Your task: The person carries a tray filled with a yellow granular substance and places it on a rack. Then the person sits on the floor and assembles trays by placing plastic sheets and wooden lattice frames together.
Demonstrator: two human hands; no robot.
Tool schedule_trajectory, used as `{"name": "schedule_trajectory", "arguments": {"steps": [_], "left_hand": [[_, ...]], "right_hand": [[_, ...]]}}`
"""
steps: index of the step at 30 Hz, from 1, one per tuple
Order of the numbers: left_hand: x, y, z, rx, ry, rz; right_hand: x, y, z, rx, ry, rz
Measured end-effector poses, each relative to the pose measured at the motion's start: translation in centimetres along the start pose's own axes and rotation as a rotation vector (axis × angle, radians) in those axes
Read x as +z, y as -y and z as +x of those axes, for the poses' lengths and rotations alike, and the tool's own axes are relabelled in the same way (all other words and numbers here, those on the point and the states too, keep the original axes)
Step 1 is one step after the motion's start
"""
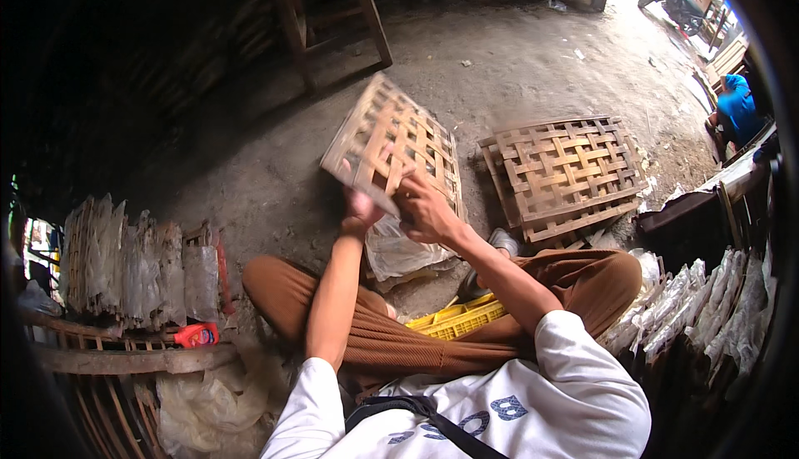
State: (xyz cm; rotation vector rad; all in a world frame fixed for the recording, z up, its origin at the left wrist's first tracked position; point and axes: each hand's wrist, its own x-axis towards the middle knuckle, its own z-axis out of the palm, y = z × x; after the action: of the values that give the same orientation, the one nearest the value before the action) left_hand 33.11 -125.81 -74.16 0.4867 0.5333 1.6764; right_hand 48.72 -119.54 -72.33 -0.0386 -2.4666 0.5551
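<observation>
A woven bamboo tray (398, 129) with an open lattice is held up, tilted, in front of my knees; its left part is smeared by motion. My left hand (363, 208) grips its near edge, with fingers partly seen through the gaps. My right hand (424, 209) is closed at the tray's near right corner, its fingertips partly hidden. Beneath the tray, clear plastic sheeting (404, 251) covers a low pile on the ground. To the right lies a stack of similar woven bamboo trays (574, 172), apart from my hands.
Plastic-wrapped trays stand in a row (137, 267) at left, with more plastic-wrapped ones (699, 305) at right. A yellow plastic crate (458, 319) sits between my legs. A red packet (196, 335) rests by a wooden rail (125, 361). Wooden legs (369, 14) stand ahead; a person in blue (736, 109) is far right.
</observation>
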Motion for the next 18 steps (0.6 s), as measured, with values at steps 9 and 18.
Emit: {"name": "schedule_trajectory", "arguments": {"steps": [9, 18], "left_hand": [[-2.1, -1.2, -5.0, 0.101, -0.095, 0.2], [-15.5, -1.5, -9.9, -0.416, -0.675, 0.364]], "right_hand": [[2.8, -0.4, 1.6, -0.118, 0.32, -0.029], [10.7, -2.4, -6.2, -0.089, 0.616, -0.104]]}}
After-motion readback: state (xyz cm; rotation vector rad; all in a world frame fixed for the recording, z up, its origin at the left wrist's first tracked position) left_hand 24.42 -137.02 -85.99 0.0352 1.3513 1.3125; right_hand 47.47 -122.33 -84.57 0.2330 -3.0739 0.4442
